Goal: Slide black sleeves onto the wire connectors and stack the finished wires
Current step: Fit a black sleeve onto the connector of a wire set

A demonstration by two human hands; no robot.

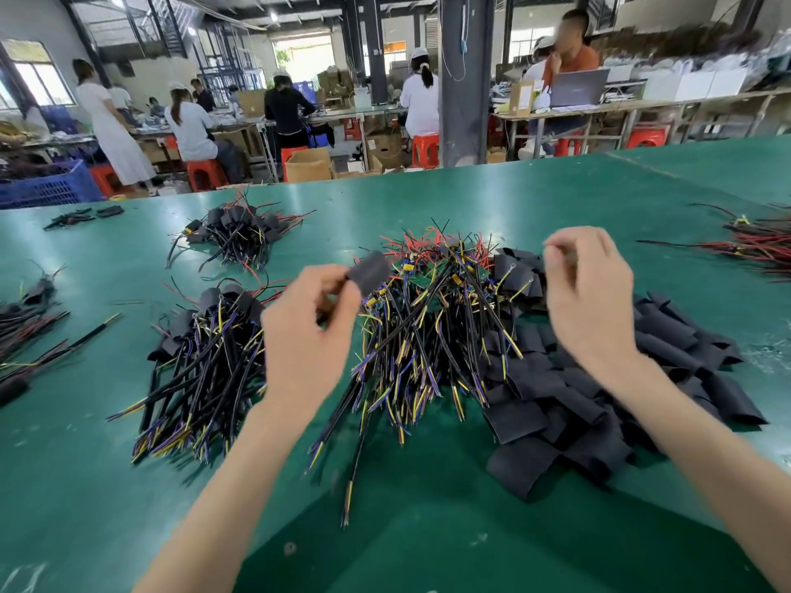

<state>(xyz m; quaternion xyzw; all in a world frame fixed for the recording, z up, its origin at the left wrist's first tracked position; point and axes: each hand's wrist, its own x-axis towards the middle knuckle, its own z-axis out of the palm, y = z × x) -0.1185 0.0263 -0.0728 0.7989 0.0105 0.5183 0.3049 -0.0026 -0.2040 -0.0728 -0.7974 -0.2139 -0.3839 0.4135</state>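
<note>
Left hand (309, 336): raised above the table, fingers curled. The thumb and fingertips grip 1 black sleeve (370, 271) at its near-left end. The sleeve is off the table, above the left edge of the central pile. Motion blur hides whether a wire is inside it.

Right hand (593, 295): raised at the same height, well apart from the left hand. The fingers are bent and the thumb meets the index fingertip. The view is blurred there, so it cannot be told whether the hand pinches anything.

Between and below the 2 hands: a pile of unsleeved wires (432, 318) with small green circuit boards at the far ends and stripped yellow, purple and black leads pointing near.

Touching this pile on the right: a heap of loose black sleeves (599, 404), flat and overlapping.

Left of the left hand: a stack of finished wires (205, 348), sleeved ends far, leads near.

Far left of centre: a 2nd stack of sleeved wires (237, 233).

Far right edge: a bundle of red and black wires (757, 246).

All items lie on the green table (428, 507). Beyond its far edge, workers sit on red stools (207, 173) at benches.
</note>
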